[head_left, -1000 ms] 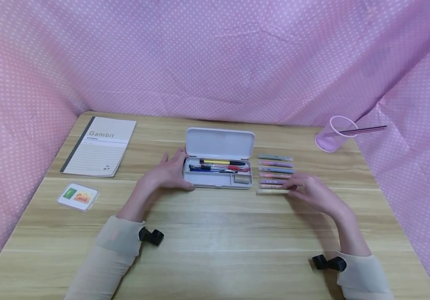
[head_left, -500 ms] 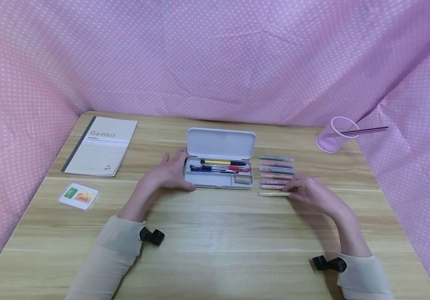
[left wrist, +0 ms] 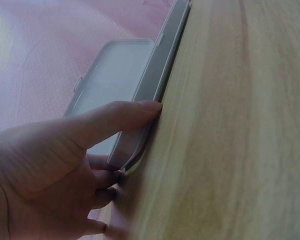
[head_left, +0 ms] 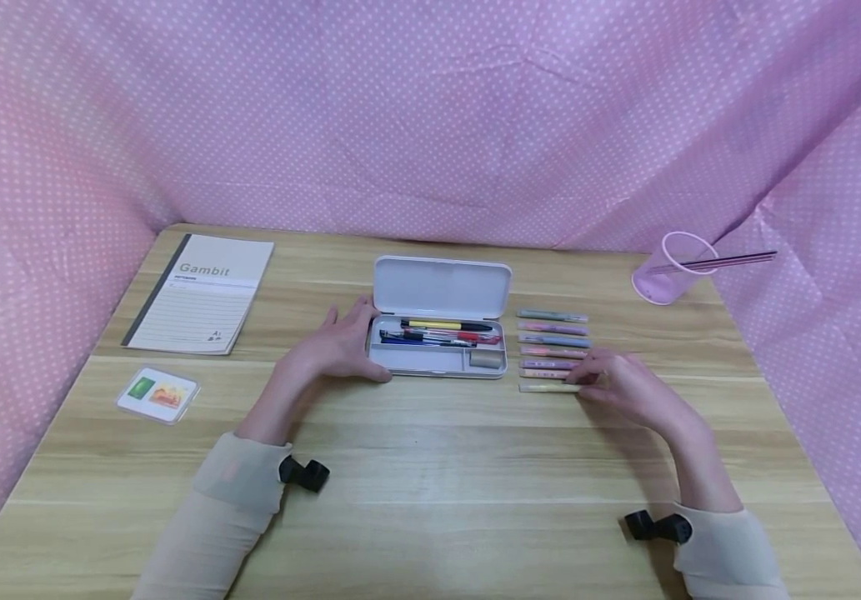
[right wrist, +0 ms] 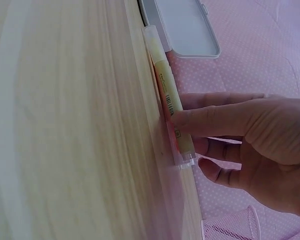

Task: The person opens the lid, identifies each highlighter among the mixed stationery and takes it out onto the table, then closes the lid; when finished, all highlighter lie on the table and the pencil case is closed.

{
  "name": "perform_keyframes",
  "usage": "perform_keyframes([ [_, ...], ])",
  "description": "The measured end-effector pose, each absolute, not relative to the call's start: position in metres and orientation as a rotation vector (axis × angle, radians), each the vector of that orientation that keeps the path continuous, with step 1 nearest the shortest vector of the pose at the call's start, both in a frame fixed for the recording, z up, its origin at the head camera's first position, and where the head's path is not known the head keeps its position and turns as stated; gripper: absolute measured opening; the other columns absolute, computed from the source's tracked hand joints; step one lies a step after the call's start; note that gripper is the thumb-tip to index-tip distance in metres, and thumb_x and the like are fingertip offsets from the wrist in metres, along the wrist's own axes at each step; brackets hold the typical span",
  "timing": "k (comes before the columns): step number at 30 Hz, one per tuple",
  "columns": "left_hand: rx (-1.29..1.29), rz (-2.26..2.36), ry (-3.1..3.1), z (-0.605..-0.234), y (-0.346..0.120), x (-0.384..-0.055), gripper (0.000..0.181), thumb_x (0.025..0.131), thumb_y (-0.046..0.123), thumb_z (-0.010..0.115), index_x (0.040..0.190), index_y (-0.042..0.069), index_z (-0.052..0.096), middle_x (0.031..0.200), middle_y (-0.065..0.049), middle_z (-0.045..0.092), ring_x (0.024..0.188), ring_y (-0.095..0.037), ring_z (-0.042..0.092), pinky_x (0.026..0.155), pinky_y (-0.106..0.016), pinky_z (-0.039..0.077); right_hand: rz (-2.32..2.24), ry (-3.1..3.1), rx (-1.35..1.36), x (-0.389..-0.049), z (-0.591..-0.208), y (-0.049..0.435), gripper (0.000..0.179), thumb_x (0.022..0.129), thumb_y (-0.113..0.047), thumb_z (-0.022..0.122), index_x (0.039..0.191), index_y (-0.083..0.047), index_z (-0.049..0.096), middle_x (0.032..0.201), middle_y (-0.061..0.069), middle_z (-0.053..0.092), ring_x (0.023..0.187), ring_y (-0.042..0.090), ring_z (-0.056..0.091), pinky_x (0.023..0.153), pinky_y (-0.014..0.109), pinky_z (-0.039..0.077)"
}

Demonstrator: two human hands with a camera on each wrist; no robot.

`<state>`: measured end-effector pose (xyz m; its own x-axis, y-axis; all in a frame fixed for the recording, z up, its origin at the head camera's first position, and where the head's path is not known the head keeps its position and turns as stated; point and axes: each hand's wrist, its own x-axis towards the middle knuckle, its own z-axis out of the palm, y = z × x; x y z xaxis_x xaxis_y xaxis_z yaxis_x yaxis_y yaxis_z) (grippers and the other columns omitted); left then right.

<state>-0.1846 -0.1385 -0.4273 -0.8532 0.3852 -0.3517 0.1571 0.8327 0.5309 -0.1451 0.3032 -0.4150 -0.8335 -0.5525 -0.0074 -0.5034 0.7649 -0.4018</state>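
In the head view an open white pencil case stands mid-table, lid up, with several pens and a grey-brown block inside. My left hand holds its left end; the left wrist view shows the thumb along the front wall and fingers round the end. To its right lies a column of several coloured markers. My right hand pinches the right part of the nearest one, a yellow marker with a clear cap. The right fingertips behind the marker are partly hidden.
A Gambit notebook and a small clear case with coloured pictures lie at the left. A pink mesh cup, thin dark sticks leaning out, stands at the back right. Pink dotted cloth hangs behind the table.
The yellow marker has shifted slightly toward me, opening a small gap from the marker beside it. My right hand stays on it, and the left hand keeps its place on the pencil case.
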Motion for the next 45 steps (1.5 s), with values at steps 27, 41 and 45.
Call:
perform_keyframes([
  [27,0.405,0.686,2.559,-0.429,-0.139,-0.183,0.105,0.076,0.046,0.083,0.153,0.003,0.026,0.172,-0.027,0.002,0.162,-0.04,0.004,0.132,-0.058,-0.007,-0.664,2.927,-0.762,-0.147,-0.418,0.299,0.015,0.084,-0.006,0.081,0.092,-0.018,0.078,0.091,-0.004,0.077,0.084,0.01,0.069,0.077,0.036,0.061],
  [41,0.396,0.724,2.561,-0.425,-0.14,-0.182,0.097,0.077,0.042,0.084,0.149,0.003,0.031,0.172,-0.026,0.004,0.162,-0.041,0.002,0.131,-0.061,-0.006,-1.301,2.731,-0.617,-0.19,-0.407,0.231,0.059,0.103,-0.023,0.062,0.158,-0.015,0.04,0.155,0.022,0.05,0.132,0.044,0.059,0.106,0.059,0.054],
  [45,0.409,0.726,2.56,-0.425,-0.138,-0.182,0.098,0.076,0.043,0.084,0.149,0.003,0.032,0.172,-0.026,0.005,0.162,-0.041,0.002,0.131,-0.062,-0.005,-1.429,2.59,-0.56,-0.202,-0.408,0.212,0.065,0.108,-0.026,0.05,0.165,-0.017,0.02,0.169,0.021,0.027,0.15,0.043,0.039,0.119,0.061,0.042],
])
